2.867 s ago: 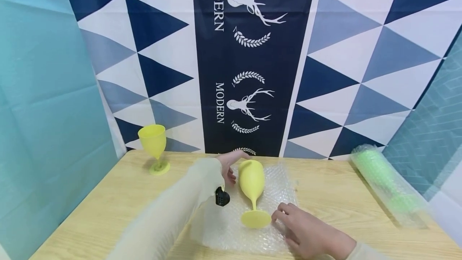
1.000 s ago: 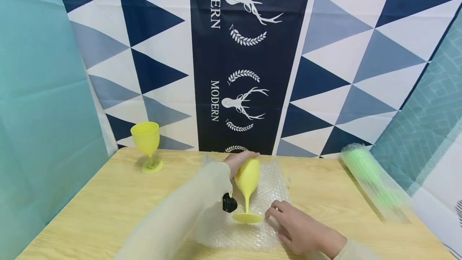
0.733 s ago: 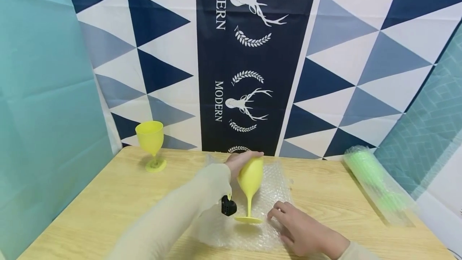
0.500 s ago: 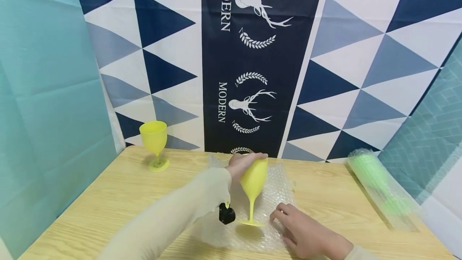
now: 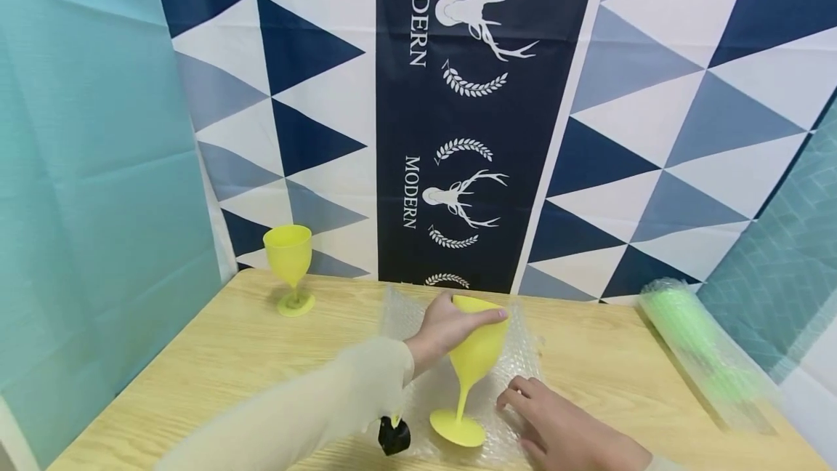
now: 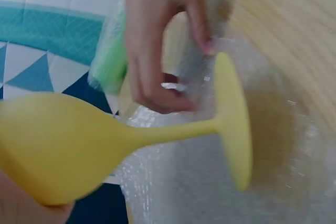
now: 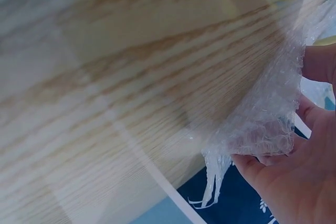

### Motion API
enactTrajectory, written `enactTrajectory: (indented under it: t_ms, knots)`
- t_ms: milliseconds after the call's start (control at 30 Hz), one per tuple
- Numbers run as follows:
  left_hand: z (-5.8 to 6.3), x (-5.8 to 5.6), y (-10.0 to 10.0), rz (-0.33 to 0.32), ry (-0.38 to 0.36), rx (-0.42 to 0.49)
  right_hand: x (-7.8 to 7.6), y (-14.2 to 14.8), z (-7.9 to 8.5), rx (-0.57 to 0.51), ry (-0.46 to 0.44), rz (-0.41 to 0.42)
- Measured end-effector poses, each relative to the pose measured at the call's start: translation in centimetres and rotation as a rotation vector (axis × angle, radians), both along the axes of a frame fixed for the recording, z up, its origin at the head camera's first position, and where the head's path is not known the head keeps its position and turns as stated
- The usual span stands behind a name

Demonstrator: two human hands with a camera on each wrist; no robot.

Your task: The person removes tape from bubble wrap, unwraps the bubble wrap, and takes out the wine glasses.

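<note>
My left hand (image 5: 447,327) is wrapped round the top of a yellow cup (image 5: 476,351). The cup is over the middle of the bubble wrap (image 5: 430,391), and it leans, with its mouth up and its flat foot (image 5: 458,427) down. I can see a dark shadow under the foot on the bubble wrap, but I can't tell if the foot touches. My right hand (image 5: 556,424) is at the bubble wrap's near right side, with bent fingers, and it holds the edge there. The bubble wrap lies spread out on the wooden table (image 5: 340,322). To the left of the bubble wrap and a bit to the back, another cup (image 5: 288,256), yellow too, stands up straight. Well to the right of the bubble wrap lies a long green thing (image 5: 693,340) inside see-through wrapping. Behind the bubble wrap hangs a cloth (image 5: 480,115) with white deer heads and blue triangles. A small black thing (image 5: 394,435) is under my left sleeve (image 5: 314,409), by the bubble wrap's left side.
</note>
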State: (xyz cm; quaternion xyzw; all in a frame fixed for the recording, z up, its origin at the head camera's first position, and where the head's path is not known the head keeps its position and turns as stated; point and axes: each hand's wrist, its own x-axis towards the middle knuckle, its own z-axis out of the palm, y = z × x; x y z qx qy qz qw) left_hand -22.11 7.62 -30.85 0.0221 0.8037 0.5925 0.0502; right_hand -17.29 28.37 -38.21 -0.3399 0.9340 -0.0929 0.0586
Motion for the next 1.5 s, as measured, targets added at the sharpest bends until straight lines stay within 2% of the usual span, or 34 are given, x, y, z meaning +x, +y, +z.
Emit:
enactTrajectory:
  t_ms: [267,467,667,900,967,1267,1500]
  knots:
    - [-0.3,2.0,-1.0,-0.172,0.126,0.062,0.1,0.3,-0.1,-0.025,-0.013,-0.009]
    - [-0.3,3.3,-2.2,-0.266,0.184,0.035,0.0,-0.1,0.1,-0.019,-0.037,-0.03]
    - [-0.5,4.4,-3.4,-0.312,0.235,-0.002,-0.2,-0.1,-0.1,-0.022,-0.075,-0.029]
    - [-0.6,5.2,-4.6,-0.337,0.232,-0.048,-0.1,-0.3,-0.6,-0.018,-0.124,-0.069]
    - [-0.5,5.4,-5.0,-0.355,0.229,-0.051,-0.1,-0.3,-0.6,-0.017,-0.143,-0.082]
    - [0.1,5.4,-6.0,-0.445,0.236,-0.054,-0.1,0.0,-0.1,-0.01,-0.128,-0.068]
    - [1.0,4.9,-7.2,-0.452,0.223,-0.064,-0.2,-0.1,-0.1,-0.016,-0.136,-0.081]
